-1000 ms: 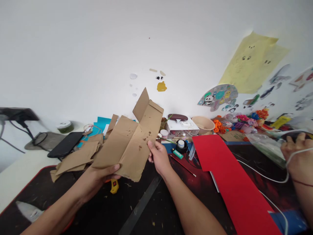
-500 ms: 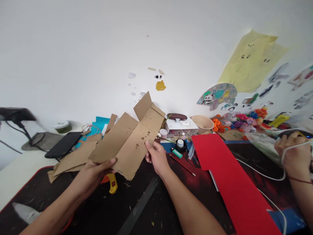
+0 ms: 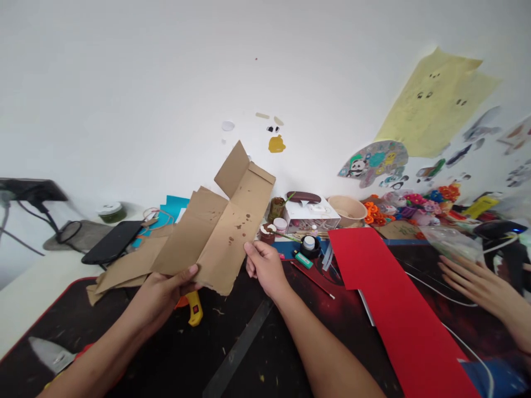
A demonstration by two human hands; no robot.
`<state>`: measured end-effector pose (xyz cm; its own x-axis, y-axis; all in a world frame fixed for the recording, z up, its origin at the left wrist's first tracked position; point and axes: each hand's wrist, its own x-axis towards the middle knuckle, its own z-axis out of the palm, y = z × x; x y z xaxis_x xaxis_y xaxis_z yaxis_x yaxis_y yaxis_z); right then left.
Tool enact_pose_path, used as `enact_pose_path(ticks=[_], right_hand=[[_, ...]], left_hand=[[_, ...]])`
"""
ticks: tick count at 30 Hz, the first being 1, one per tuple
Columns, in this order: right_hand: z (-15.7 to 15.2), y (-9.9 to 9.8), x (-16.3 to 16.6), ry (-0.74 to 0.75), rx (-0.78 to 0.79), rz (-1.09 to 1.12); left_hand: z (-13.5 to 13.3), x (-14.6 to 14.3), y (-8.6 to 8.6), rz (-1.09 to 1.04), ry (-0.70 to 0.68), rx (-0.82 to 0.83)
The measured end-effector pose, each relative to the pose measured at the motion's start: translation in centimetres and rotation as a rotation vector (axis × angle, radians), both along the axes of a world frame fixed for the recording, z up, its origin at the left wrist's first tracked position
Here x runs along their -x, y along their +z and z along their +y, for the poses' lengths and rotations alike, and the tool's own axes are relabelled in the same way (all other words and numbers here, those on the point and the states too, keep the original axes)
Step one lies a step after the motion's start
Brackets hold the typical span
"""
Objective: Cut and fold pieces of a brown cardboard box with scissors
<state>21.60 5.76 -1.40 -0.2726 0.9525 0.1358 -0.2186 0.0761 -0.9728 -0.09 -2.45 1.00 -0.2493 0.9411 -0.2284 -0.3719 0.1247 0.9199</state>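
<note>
Left hand (image 3: 166,287): your fingers pinch cardboard (image 3: 215,232) at bottom edge.
Right hand (image 3: 263,268): fingers curled, gripping its right edge.
Cardboard: up over mat (image 3: 174,354), tilted slightly steeper than before.
Other hand (image 3: 473,282): now flat, open.

The cardboard sheet (image 3: 215,232) is matt brown board, creased, spotted with dark stains, its lower edge torn rough. The red sheet (image 3: 394,309) looks like smooth matt paper or card. The counter (image 3: 166,354) has a dark, dull covering, scuffed and flecked pale. The yellow tool (image 3: 193,310) is shiny plastic; the black phone (image 3: 111,249) is glossy.
</note>
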Motion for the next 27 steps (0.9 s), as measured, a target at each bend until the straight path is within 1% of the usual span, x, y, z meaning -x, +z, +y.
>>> enact_pose_path(ticks=[4, 11, 17, 20, 23, 25, 27], right_hand=[[-0.1, 0.0, 0.1, 0.0, 0.0, 0.016], [-0.1, 0.0, 0.1, -0.009, 0.036, 0.037], [0.0, -0.2, 0.2, -0.015, 0.035, 0.033], [0.0, -0.4, 0.3, -0.026, 0.013, 0.009], [0.1, -0.7, 0.3, -0.049, -0.008, -0.017], [0.2, -0.8, 0.2, -0.062, -0.014, -0.024], [0.3, -0.8, 0.2, -0.069, -0.015, -0.03]], left_hand=[[-0.2, -0.1, 0.1, 0.0, -0.01, 0.014], [-1.1, -0.8, 1.3, 0.094, -0.025, 0.016], [-1.2, -0.6, 1.0, 0.066, -0.028, 0.038], [-0.8, -0.2, 0.8, 0.055, -0.016, 0.006], [-0.3, 0.7, 1.0, 0.056, 0.03, -0.018], [0.0, 1.6, 1.3, 0.069, 0.044, -0.023], [0.3, 2.6, 1.9, 0.127, 0.032, -0.039]])
